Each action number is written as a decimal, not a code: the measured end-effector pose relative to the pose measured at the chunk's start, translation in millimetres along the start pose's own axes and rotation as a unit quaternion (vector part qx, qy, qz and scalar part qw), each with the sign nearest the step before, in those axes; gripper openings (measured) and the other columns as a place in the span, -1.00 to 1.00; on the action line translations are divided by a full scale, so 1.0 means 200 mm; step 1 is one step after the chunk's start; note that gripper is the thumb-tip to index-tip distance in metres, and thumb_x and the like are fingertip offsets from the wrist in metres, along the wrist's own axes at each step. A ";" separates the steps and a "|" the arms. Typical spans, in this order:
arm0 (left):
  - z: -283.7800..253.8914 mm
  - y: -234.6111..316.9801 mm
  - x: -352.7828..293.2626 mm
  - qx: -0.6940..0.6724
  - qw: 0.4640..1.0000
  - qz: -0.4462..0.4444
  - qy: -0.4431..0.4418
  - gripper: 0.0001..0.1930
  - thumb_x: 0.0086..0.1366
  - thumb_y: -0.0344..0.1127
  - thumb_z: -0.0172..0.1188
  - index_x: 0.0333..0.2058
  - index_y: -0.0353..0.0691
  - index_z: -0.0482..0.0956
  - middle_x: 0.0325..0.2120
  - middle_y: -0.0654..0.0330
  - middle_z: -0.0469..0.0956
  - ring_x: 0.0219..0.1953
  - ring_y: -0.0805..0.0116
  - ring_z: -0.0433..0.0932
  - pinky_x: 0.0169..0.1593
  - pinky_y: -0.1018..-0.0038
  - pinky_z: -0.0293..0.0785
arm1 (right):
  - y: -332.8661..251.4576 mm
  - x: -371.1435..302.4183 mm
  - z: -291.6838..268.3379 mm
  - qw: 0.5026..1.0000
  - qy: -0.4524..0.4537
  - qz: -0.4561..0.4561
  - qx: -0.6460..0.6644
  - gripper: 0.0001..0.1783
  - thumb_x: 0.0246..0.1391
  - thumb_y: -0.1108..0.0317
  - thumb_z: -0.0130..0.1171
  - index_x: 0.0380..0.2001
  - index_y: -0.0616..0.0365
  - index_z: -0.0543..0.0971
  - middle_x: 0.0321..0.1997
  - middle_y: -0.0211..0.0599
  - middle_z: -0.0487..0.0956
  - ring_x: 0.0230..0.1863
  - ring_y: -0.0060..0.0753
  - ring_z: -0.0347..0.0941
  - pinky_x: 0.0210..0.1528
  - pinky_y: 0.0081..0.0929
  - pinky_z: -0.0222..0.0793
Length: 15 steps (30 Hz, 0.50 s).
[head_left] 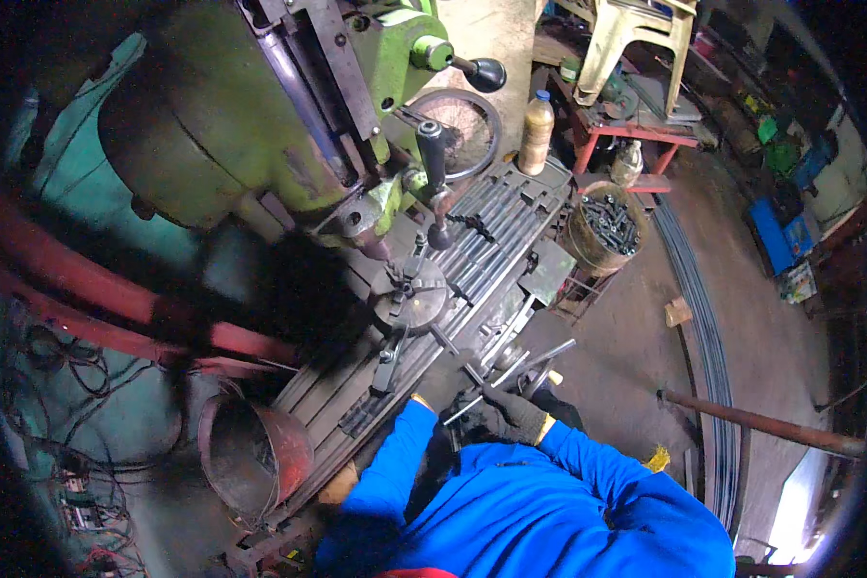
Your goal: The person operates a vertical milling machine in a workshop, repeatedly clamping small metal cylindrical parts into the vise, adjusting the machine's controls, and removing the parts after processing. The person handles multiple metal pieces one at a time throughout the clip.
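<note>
Rod (slim, metal) touching right hand

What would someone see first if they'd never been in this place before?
Probably the huge green machine filling the upper left, since it is so big. Next might be the person's bright blue top at the bottom, with the gloved right hand by a thin metal rod. Right of the middle, higher up, stands a bucket full of metal pieces.

Rod shiny, smooth metal; right glove matt cloth. Chuck dull metal. Chair plastic. Blue sleeve cloth, matt.
</note>
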<state>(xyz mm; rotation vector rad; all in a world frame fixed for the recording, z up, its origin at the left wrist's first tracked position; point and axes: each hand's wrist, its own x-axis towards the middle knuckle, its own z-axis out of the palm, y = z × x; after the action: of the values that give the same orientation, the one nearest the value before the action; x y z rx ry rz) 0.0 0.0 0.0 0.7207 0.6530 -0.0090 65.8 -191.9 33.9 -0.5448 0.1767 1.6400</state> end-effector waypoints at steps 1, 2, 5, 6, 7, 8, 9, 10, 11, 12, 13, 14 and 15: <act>-0.01 0.01 0.02 -0.077 0.996 -0.011 -0.034 -0.40 0.33 -0.29 0.26 0.28 -0.24 0.28 0.18 -0.02 0.44 0.13 0.08 0.51 0.15 0.21 0.52 | 0.00 0.02 0.01 0.998 -0.034 0.012 0.060 -0.47 0.38 -0.01 -0.04 0.10 0.24 0.51 0.10 -0.10 0.61 0.02 -0.16 0.60 0.08 -0.25 0.55; -0.03 0.02 0.03 -0.155 0.985 -0.022 -0.067 -0.47 0.35 -0.32 0.23 0.25 -0.26 0.34 0.14 -0.01 0.48 0.09 0.13 0.55 0.11 0.28 0.56 | -0.01 0.03 0.01 0.990 -0.069 0.024 0.120 -0.51 0.40 0.02 -0.06 0.06 0.25 0.52 0.09 -0.11 0.62 -0.01 -0.19 0.62 0.04 -0.29 0.58; 0.19 0.06 -0.06 -0.065 0.987 0.021 -0.146 -0.59 0.44 -0.24 0.06 0.14 -0.38 0.35 0.03 0.00 0.53 0.05 0.07 0.55 0.15 0.17 0.51 | 0.00 -0.07 0.01 0.998 -0.036 -0.005 0.059 -0.57 0.41 0.07 -0.07 0.02 0.20 0.54 0.04 -0.05 0.63 -0.01 -0.12 0.61 0.04 -0.23 0.56; 0.11 0.05 -0.07 0.192 0.959 0.129 -0.163 -0.56 0.39 -0.22 0.12 0.12 -0.37 0.36 0.02 -0.02 0.54 0.03 0.08 0.56 0.14 0.18 0.51 | 0.08 -0.01 -0.07 0.970 0.050 -0.111 -0.212 -0.59 0.39 0.11 -0.04 0.02 0.23 0.53 -0.03 -0.08 0.62 -0.08 -0.17 0.59 -0.02 -0.24 0.55; 0.04 0.04 -0.09 0.426 0.863 0.240 -0.129 -0.54 0.35 -0.20 0.17 0.11 -0.37 0.38 0.01 -0.03 0.55 0.02 0.09 0.57 0.12 0.20 0.51 | 0.15 0.09 -0.22 0.848 0.130 -0.211 -0.469 -0.61 0.38 0.14 -0.02 0.02 0.25 0.52 -0.11 -0.12 0.62 -0.16 -0.23 0.58 -0.08 -0.25 0.55; 0.00 0.06 -0.10 0.415 0.882 0.203 -0.092 -0.53 0.31 -0.20 0.20 0.10 -0.35 0.39 0.01 -0.03 0.55 0.01 0.08 0.58 0.10 0.21 0.51 | 0.15 0.11 -0.21 0.769 0.161 -0.252 -0.565 -0.62 0.37 0.18 0.00 0.03 0.26 0.51 -0.14 -0.14 0.62 -0.20 -0.26 0.56 -0.10 -0.27 0.54; 0.01 0.08 -0.11 0.443 0.875 0.193 -0.033 -0.54 0.29 -0.21 0.21 0.09 -0.32 0.41 -0.01 -0.05 0.56 -0.02 0.05 0.58 0.07 0.20 0.52 | 0.15 0.12 -0.20 0.675 0.206 -0.288 -0.648 -0.63 0.35 0.21 0.02 0.04 0.27 0.51 -0.18 -0.16 0.62 -0.24 -0.28 0.55 -0.13 -0.28 0.53; 0.05 0.13 -0.13 0.468 0.866 0.176 0.018 -0.55 0.26 -0.22 0.22 0.08 -0.29 0.44 -0.02 -0.07 0.56 -0.04 0.02 0.59 0.03 0.19 0.53 | 0.07 0.02 0.00 0.704 0.223 -0.285 -0.611 -0.63 0.34 0.24 0.03 0.06 0.26 0.51 -0.18 -0.17 0.62 -0.24 -0.29 0.54 -0.12 -0.30 0.52; 0.10 0.16 -0.14 0.527 0.824 0.184 0.096 -0.58 0.23 -0.25 0.21 0.05 -0.24 0.46 -0.06 -0.10 0.56 -0.08 -0.03 0.59 -0.02 0.17 0.54 | 0.08 0.05 -0.07 0.724 0.228 -0.295 -0.580 -0.63 0.29 0.25 0.08 0.08 0.19 0.53 -0.16 -0.15 0.60 -0.20 -0.23 0.53 -0.09 -0.28 0.50; 0.19 0.21 -0.19 0.581 0.773 0.190 0.172 -0.61 0.21 -0.27 0.19 0.02 -0.20 0.49 -0.10 -0.13 0.56 -0.11 -0.07 0.60 -0.07 0.14 0.55 | 0.08 0.08 -0.14 0.743 0.232 -0.307 -0.547 -0.63 0.25 0.27 0.12 0.09 0.12 0.55 -0.14 -0.14 0.59 -0.17 -0.18 0.53 -0.07 -0.26 0.48; 0.22 0.23 -0.21 0.625 0.715 0.189 0.249 -0.63 0.19 -0.29 0.18 -0.01 -0.16 0.51 -0.14 -0.16 0.56 -0.15 -0.11 0.60 -0.12 0.11 0.56 | 0.07 0.09 -0.12 0.762 0.235 -0.317 -0.514 -0.61 0.21 0.29 0.17 0.10 0.05 0.57 -0.13 -0.12 0.57 -0.13 -0.13 0.52 -0.05 -0.23 0.46; 0.19 0.26 -0.17 0.667 0.674 0.231 0.216 -0.66 0.21 -0.32 0.15 -0.01 -0.11 0.53 -0.16 -0.17 0.55 -0.17 -0.16 0.60 -0.13 0.08 0.55 | 0.10 0.04 -0.11 0.643 0.235 -0.367 -0.630 -0.61 0.17 0.30 0.20 0.09 0.01 0.59 -0.11 -0.11 0.56 -0.09 -0.09 0.50 -0.02 -0.21 0.44; 0.16 0.29 -0.13 0.704 0.627 0.275 0.187 -0.67 0.24 -0.34 0.12 -0.01 -0.05 0.55 -0.18 -0.18 0.54 -0.18 -0.20 0.59 -0.14 0.04 0.55 | 0.11 -0.01 -0.02 0.506 0.227 -0.405 -0.726 -0.61 0.13 0.32 0.23 0.07 -0.03 0.60 -0.09 -0.10 0.55 -0.05 -0.05 0.49 0.01 -0.18 0.42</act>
<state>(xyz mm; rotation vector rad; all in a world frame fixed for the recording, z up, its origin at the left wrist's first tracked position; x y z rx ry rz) 9.6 17.8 68.5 2.5190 0.7189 0.2284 44.8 -198.3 26.8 -1.9625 -1.0850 0.2624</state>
